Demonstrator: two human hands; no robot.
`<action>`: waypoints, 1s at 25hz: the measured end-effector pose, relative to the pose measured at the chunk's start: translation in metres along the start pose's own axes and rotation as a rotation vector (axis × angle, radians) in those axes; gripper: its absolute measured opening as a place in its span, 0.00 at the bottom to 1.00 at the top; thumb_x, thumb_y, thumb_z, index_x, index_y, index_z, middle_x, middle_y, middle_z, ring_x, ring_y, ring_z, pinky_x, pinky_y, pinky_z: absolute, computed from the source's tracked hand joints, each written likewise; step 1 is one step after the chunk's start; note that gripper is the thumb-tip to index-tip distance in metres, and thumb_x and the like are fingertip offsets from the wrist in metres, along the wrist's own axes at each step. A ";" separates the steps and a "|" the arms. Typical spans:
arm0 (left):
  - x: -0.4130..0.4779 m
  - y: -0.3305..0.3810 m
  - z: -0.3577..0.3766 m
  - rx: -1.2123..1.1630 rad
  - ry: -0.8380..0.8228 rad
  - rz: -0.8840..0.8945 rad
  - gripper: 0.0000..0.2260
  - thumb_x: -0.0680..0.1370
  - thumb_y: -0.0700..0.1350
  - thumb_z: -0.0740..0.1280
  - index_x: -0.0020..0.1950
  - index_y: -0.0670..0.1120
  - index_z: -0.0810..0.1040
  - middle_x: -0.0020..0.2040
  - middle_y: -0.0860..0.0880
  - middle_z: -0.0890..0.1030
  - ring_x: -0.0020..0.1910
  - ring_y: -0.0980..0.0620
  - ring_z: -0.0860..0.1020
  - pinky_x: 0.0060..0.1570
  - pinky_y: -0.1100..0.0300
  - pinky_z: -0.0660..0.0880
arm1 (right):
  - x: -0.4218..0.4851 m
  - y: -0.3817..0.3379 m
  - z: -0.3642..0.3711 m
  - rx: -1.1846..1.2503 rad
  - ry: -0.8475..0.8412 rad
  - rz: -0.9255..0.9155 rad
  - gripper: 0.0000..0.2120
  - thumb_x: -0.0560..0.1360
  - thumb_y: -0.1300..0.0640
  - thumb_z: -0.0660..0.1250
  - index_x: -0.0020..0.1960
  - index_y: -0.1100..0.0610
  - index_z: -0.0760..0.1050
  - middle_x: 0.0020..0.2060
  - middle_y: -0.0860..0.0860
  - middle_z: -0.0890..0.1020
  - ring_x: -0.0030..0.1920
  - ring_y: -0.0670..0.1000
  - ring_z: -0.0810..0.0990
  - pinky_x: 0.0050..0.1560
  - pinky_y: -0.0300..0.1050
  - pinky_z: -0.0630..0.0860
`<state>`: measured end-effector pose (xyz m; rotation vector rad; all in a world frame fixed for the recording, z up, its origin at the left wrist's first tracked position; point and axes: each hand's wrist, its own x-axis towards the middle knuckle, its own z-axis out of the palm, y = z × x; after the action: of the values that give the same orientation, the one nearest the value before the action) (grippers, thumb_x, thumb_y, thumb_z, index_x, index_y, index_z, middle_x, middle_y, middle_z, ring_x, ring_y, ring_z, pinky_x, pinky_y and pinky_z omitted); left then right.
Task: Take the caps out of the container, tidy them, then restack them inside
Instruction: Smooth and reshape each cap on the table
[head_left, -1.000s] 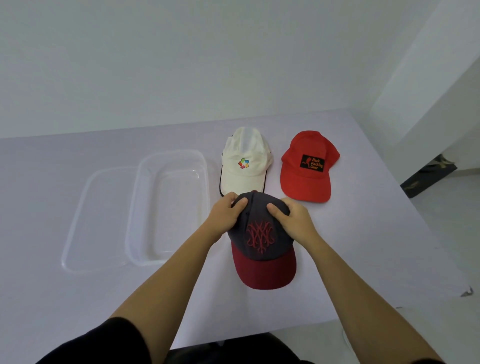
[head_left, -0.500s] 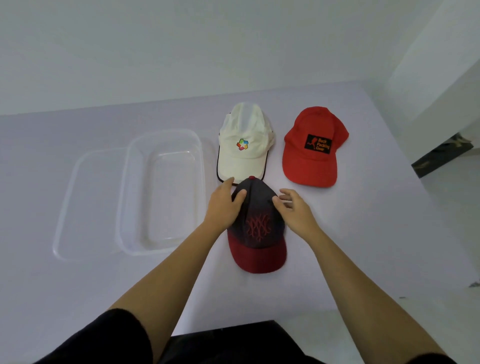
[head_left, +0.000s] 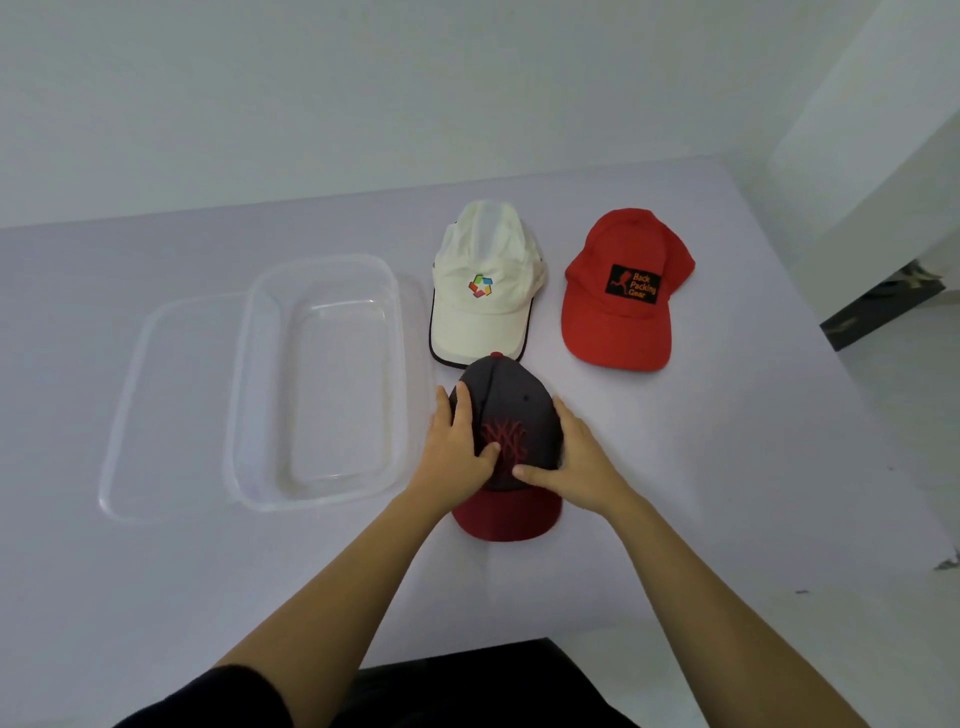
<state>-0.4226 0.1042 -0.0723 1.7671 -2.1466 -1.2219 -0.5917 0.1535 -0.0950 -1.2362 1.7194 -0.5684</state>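
Three caps lie out on the tabletop (head_left: 727, 467), so emptying the container (head_left: 401, 364) looks done; it holds no cap, and its lid (head_left: 156, 405) lies at its left. The white cap (head_left: 480, 306) and red cap (head_left: 618, 327) rest side by side at the back. The left hand (head_left: 457, 457) and right hand (head_left: 582, 462) cup the dark cap (head_left: 511, 389) by its crown, thumbs on the front. Tidying seems nearly finished; restacking is not yet begun.
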 end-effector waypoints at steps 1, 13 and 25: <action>0.000 0.004 -0.004 0.012 0.022 0.020 0.38 0.77 0.48 0.64 0.77 0.45 0.41 0.78 0.41 0.41 0.76 0.39 0.49 0.73 0.44 0.56 | 0.001 -0.001 -0.006 0.021 0.003 0.001 0.51 0.63 0.41 0.75 0.76 0.51 0.48 0.74 0.50 0.59 0.73 0.51 0.59 0.72 0.53 0.61; 0.111 0.103 0.033 0.376 -0.030 0.478 0.30 0.79 0.38 0.55 0.74 0.33 0.42 0.76 0.34 0.42 0.76 0.38 0.42 0.75 0.48 0.45 | 0.094 0.054 -0.105 -0.571 0.401 0.022 0.43 0.73 0.55 0.69 0.75 0.65 0.43 0.74 0.67 0.47 0.74 0.65 0.51 0.72 0.57 0.57; 0.139 0.118 0.083 0.379 0.018 0.353 0.25 0.80 0.42 0.45 0.75 0.34 0.48 0.75 0.31 0.51 0.74 0.33 0.52 0.70 0.43 0.59 | 0.080 0.068 -0.108 -0.501 0.534 -0.004 0.32 0.77 0.59 0.61 0.75 0.64 0.50 0.74 0.63 0.59 0.70 0.62 0.64 0.63 0.58 0.70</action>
<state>-0.6032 0.0270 -0.1086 1.4039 -2.6658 -0.7515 -0.7250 0.0928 -0.1294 -1.5220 2.4125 -0.5151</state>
